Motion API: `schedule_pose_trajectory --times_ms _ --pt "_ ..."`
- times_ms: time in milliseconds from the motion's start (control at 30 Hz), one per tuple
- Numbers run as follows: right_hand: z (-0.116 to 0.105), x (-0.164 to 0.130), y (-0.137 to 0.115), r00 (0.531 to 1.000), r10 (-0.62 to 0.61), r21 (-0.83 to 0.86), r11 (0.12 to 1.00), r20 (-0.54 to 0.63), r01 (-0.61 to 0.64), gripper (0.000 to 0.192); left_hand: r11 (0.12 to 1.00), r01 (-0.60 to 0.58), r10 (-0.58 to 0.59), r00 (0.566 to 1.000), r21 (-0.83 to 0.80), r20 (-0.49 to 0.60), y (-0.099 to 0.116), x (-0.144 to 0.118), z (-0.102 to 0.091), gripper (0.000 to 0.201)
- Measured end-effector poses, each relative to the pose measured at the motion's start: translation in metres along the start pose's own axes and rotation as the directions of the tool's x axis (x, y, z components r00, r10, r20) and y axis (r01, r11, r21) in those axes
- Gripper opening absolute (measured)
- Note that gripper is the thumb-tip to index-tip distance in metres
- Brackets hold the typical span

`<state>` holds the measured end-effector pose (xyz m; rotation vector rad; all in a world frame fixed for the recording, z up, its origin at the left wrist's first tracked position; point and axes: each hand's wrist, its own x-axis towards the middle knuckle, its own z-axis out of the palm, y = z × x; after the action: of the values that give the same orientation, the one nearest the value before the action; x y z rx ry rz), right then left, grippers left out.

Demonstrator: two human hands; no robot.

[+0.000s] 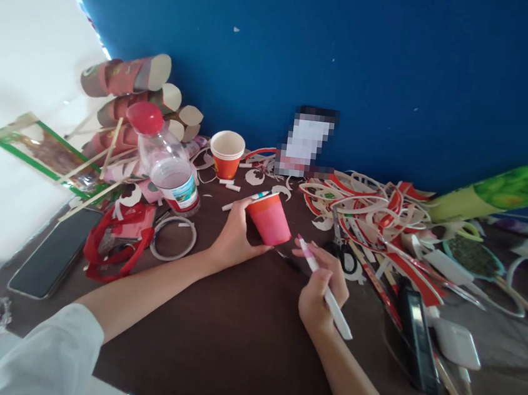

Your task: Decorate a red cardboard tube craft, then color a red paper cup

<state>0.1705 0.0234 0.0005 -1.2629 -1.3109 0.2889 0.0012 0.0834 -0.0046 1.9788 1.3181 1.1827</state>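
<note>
On the bench (229, 345), centre: red paper cup (269, 218) is held tipped on its side by left hand (234, 238), grip wrapped round its base, mouth twd right. Just right of it, a white pen (325, 289) is pinched in right hand (323, 285), tip aimed up-left at cup, nearly touching.

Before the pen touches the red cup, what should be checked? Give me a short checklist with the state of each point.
1. Left hand steadies the red cup: ok, the fingers grip its side.
2. Right hand holds the pen: ok.
3. Pen tip points at the cup: ok, close beside it.
4. Pen cap off: cannot tell.
5. Scissors out of the way: not ok, they lie just behind the right hand.
6. Bottle standing steady: ok, upright, apart from the cup.
</note>
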Motion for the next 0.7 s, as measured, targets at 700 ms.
schedule_pose_trajectory --times_ms 700 --pt "0.002 -0.003 -0.008 0.95 -0.285 -0.067 0.953 0.131 0.295 0.03 0.977 -0.203 0.209 0.969 -0.062 0.129 0.001 -0.003 -0.001 0.092"
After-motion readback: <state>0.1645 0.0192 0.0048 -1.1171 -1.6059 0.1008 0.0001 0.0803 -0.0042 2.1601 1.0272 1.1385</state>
